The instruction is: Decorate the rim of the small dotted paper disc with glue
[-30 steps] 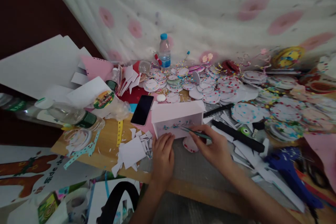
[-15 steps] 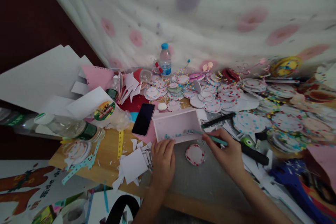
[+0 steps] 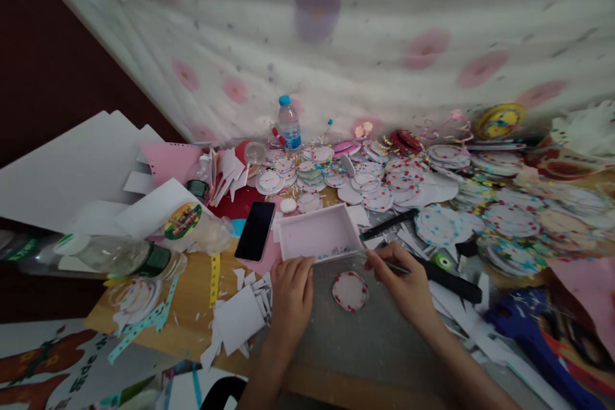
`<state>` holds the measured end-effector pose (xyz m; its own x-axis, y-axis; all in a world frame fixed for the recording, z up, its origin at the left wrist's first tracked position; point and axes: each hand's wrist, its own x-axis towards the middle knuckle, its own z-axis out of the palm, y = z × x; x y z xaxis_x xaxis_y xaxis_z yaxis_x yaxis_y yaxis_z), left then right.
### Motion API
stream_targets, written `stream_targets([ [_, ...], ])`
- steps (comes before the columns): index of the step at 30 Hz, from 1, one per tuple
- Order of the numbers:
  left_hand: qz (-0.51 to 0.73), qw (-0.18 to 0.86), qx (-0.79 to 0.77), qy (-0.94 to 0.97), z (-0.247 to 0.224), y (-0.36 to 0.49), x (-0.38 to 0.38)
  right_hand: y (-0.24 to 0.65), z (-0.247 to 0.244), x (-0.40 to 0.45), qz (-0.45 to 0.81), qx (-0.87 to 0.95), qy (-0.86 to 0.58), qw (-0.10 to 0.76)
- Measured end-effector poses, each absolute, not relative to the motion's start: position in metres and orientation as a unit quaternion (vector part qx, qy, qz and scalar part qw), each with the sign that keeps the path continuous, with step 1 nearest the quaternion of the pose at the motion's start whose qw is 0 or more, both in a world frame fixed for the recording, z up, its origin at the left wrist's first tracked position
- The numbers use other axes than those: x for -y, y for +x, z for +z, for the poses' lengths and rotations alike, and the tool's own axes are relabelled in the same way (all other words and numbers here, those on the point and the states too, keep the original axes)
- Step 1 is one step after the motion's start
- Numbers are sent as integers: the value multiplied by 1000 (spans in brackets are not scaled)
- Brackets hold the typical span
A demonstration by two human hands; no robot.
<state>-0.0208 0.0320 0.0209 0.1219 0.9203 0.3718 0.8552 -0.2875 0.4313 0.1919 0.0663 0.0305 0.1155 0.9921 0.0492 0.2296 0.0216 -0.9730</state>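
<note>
At the centre of the frame, a shallow white box (image 3: 319, 232) lies open side up on the grey work mat (image 3: 365, 339), a scatter of small coloured specks along its near inner wall. My left hand (image 3: 289, 291) rests just below its near left corner, fingers together and fingertips touching the box's front edge. My right hand (image 3: 402, 282), just right of the box and below its near right corner, is pinched shut on a thin teal-handled tool (image 3: 394, 265), whose tip points left toward the box's near right corner; whether the tip touches the box I cannot tell.

Between my two hands, slightly below the box, lies a single white paper disc (image 3: 350, 291) rimmed with red dots, flat on the mat and clear of both hands.

Left of the box a black smartphone (image 3: 255, 239) lies face up, screen dark, just beside the box's left wall. Below it sits a heap of white paper offcuts (image 3: 240, 317) on the wooden tabletop (image 3: 189, 298). At the left edge a clear plastic bottle (image 3: 100, 256) lies on its side. Right of my right hand, a black rod-like tool (image 3: 451, 282) runs diagonally toward the lower right.

Behind the box, many dotted paper discs (image 3: 384, 179) spread across the middle and right of the frame, and a small water bottle with a blue cap (image 3: 288, 125) stands upright against a white cloth with pink blotches (image 3: 384, 45) filling the upper frame.
</note>
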Motion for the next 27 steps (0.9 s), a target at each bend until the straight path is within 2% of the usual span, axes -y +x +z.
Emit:
stream_targets([
  [4, 319, 41, -607, 727, 28, -16, -34, 191, 33, -66, 416, 518, -566, 488],
  [8, 396, 51, -608, 686, 45, -8, -43, 186, 45, -64, 442, 489, -545, 517],
  [11, 441, 144, -600, 652, 61, 2, -49, 183, 54, -60, 443, 500, -528, 525],
  [16, 454, 396, -583, 546, 75, 13, -51, 182, 58, -48, 424, 544, -502, 522],
  [18, 461, 438, -573, 517, 74, 10, -54, 185, 57, -46, 416, 547, -503, 524],
  [20, 466, 417, -574, 529, 72, 1, -61, 190, 53, -45, 403, 538, -514, 533],
  [22, 444, 329, -581, 597, 70, -10, -72, 197, 47, -42, 385, 524, -530, 545],
  [25, 323, 147, -562, 747, 68, -24, -87, 210, 34, -34, 355, 515, -554, 550],
  [27, 239, 76, -533, 808, 67, -29, -93, 218, 24, -23, 326, 527, -568, 542],
])
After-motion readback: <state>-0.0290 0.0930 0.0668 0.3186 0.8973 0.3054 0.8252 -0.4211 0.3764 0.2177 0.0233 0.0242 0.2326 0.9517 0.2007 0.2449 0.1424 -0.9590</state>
